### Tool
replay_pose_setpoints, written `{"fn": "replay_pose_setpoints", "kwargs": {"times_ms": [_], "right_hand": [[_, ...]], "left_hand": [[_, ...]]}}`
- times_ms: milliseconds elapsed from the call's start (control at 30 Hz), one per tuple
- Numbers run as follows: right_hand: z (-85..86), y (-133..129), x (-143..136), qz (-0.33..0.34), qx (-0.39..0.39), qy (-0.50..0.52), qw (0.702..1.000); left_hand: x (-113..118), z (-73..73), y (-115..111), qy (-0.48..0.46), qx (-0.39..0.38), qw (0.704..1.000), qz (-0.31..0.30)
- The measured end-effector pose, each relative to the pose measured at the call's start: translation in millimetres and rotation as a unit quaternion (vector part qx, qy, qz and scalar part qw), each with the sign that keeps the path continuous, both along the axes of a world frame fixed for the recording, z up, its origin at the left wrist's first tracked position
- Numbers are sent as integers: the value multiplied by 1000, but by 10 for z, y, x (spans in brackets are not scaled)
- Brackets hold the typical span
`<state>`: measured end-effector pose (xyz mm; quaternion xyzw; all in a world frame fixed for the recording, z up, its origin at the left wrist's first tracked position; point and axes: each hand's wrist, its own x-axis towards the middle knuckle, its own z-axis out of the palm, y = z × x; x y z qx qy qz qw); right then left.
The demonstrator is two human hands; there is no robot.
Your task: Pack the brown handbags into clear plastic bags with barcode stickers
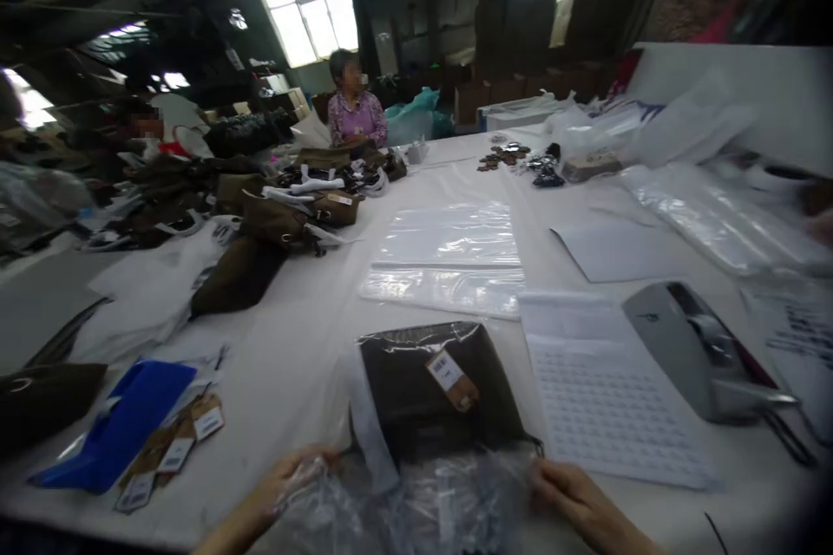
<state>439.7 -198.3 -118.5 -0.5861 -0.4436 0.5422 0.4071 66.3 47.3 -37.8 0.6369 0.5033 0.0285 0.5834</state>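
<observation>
A dark olive handbag (pixel 436 390) lies in front of me, partly inside a clear plastic bag (pixel 442 512). A brown hang tag (pixel 455 380) with a white barcode label rests on it. My left hand (pixel 290 486) is closed on the plastic at the left side, a bit blurred. On the opposite side, my right hand (pixel 573 494) pinches the edge of the plastic beside the handbag's lower right corner. Just beyond lies a stack of flat clear plastic bags (pixel 449 256).
At right are a barcode label sheet (pixel 612 390) and a grey tape-dispenser-like device (pixel 703 347). A blue folded piece (pixel 117 425) and several hang tags (pixel 175 451) lie left. Olive handbags (pixel 279 217) pile up behind. A person (pixel 357 108) sits across the table.
</observation>
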Motion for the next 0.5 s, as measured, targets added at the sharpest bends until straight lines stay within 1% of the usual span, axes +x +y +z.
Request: {"fn": "replay_pose_setpoints", "kwargs": {"times_ms": [67, 100, 133, 167, 200, 233, 267, 300, 333, 367, 400, 433, 467, 500], "right_hand": [[42, -58, 106, -53, 29, 67, 996], [54, -83, 190, -99, 46, 82, 991], [55, -107, 294, -159, 59, 75, 983], [43, -130, 412, -228, 65, 48, 970], [19, -150, 539, -297, 63, 6, 953], [-20, -167, 668, -356, 56, -38, 932], [-70, -179, 792, -398, 49, -78, 913], [-132, -186, 907, -422, 44, -111, 899], [-201, -190, 1006, -433, 42, -140, 889], [-274, -191, 1087, -435, 41, -163, 885], [-347, -193, 1150, -435, 41, -181, 881], [-417, -197, 1195, -437, 39, -195, 877], [-478, -204, 1224, -442, 36, -203, 873], [-530, -212, 1239, -446, 32, -208, 870]], "left_hand": [[83, 209, 116, -33, 57, 997, 50], [205, 334, 161, -56, 90, 992, 76], [394, 461, 180, -78, 121, 985, 92], [655, 581, 163, -95, 144, 981, 86], [983, 680, 109, -101, 152, 981, 58], [1370, 744, 24, -108, 135, 985, 11], [1799, 762, -80, -130, 110, 985, -25], [2251, 728, -189, -145, 60, 986, -52], [2703, 640, -287, -163, 6, 985, -54], [3130, 505, -366, -172, -35, 984, -17], [3513, 335, -421, -152, -67, 984, 61], [3836, 144, -454, -121, -80, 985, 91], [4091, -51, -470, -93, -92, 986, 105], [4276, -239, -473, -68, -105, 985, 116]]}}
